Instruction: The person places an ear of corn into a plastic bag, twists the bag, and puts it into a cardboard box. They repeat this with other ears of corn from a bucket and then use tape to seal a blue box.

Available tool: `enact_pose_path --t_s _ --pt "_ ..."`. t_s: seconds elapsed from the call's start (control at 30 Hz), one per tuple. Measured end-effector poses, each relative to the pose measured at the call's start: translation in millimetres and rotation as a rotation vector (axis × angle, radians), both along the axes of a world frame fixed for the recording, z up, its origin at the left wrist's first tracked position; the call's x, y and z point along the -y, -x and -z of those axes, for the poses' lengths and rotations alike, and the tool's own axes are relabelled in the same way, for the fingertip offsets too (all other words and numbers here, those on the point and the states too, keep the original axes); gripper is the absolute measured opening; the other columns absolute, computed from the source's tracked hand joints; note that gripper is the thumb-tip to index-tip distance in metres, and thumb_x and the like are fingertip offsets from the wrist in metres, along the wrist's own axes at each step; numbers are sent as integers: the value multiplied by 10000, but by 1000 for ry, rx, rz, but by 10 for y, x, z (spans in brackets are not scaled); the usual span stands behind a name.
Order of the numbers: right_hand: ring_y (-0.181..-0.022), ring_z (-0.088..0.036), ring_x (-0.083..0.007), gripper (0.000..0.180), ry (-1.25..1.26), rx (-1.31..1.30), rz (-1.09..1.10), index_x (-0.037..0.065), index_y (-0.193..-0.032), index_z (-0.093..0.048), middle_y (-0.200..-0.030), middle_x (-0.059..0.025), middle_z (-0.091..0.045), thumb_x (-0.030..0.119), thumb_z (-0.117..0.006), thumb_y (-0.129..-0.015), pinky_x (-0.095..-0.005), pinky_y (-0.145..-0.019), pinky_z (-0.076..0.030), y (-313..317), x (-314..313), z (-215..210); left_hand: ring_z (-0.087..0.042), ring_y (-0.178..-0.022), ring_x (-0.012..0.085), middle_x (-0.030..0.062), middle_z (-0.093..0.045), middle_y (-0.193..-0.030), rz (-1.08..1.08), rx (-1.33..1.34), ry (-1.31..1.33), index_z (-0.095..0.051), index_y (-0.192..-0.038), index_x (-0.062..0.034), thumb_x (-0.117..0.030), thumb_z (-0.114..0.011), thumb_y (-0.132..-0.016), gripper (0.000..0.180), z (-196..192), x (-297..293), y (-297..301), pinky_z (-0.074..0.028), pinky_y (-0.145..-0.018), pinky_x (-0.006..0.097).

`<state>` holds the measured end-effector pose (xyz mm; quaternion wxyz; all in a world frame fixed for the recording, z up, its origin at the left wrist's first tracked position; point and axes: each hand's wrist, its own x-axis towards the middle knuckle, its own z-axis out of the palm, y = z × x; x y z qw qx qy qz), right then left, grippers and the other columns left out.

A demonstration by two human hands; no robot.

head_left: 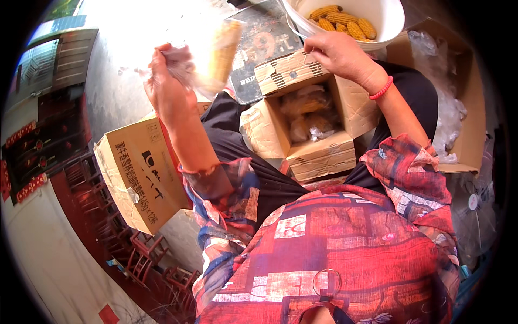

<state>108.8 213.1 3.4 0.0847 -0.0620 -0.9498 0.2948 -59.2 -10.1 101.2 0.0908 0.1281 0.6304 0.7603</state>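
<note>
My left hand (167, 81) is raised and holds a clear plastic bag (208, 62) with a yellow corn cob (225, 48) inside it. My right hand (337, 51) reaches forward to the rim of a white basin (391, 24) that holds several yellow corn cobs (342, 21). Between my knees stands an open cardboard box (318, 151) with bagged corn cobs (310, 116) lying inside. The right hand's fingers are curled at the basin's edge; what they grip is hidden.
A closed cardboard box (140, 178) with printing lies at my left. A larger open box (469, 97) with clear plastic bags (445, 86) stands at my right. A fan (475, 205) sits at the lower right. A red wooden frame (108, 227) runs along the left.
</note>
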Motion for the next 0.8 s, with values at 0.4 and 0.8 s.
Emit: enact_pose_path --t_s 0.4,0.8 --pt "-645 -590 -262 116 155 -161 125 45 -880 -610 -699 -136 -593 102 -559 -792 -324 -594 -449 -47 -90 -181 -613 -760 145 82 -633 -834 505 433 34 -586 -914 -27 -205 -437 -960 237 979 -143 -1284 -499 -719 275" --pt "-652 -583 -288 104 95 -140 67 51 -874 -592 -699 -140 -587 104 -554 -793 -348 -603 -449 -37 -88 -114 -516 -772 97 26 -608 -821 995 141 657 -622 -895 -46 -96 -462 -872 169 1927 -130 -1491 -433 -716 259"
